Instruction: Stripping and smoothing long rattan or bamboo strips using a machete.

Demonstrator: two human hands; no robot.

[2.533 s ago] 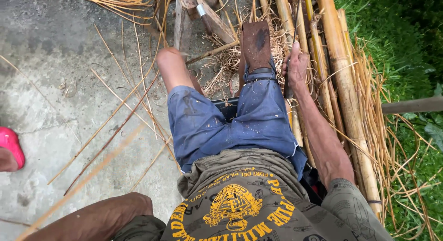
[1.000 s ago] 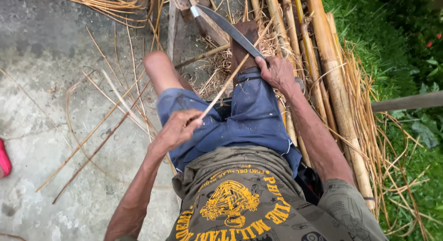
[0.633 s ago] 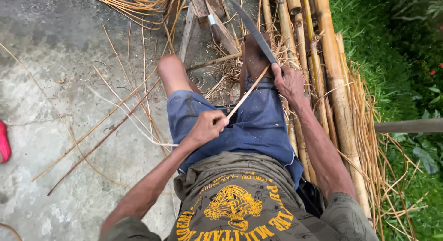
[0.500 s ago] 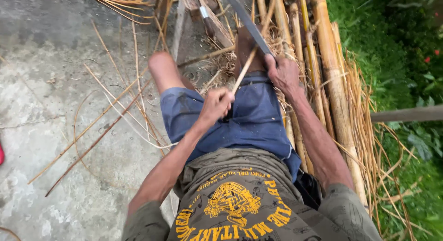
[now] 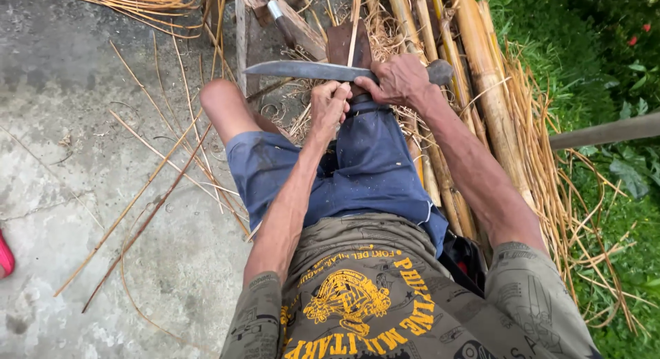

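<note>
- Where the person sits with bare knees over the concrete floor (image 5: 82, 139), both hands meet above the right knee.
- The right hand (image 5: 399, 81) is closed around the handle of a long knife (image 5: 309, 70); the blade lies level and points to the person's left, the dark handle end showing just past the fist.
- The left hand (image 5: 330, 105) is closed in a pinch on a thin bamboo strip (image 5: 354, 32), directly beneath the blade and touching it.
- The strip runs upward from the hands, across a flat brown pad (image 5: 344, 43) on the knee.
- A stack of bamboo poles (image 5: 481, 77) lies along the person's right side, beside the grass (image 5: 584, 57).
- Loose split strips (image 5: 158, 173) lie scattered on the floor to the left; more are heaped at the top edge.
- A second tool with a pale metal band (image 5: 278, 14) rests on wooden blocks beyond the knees.
</note>
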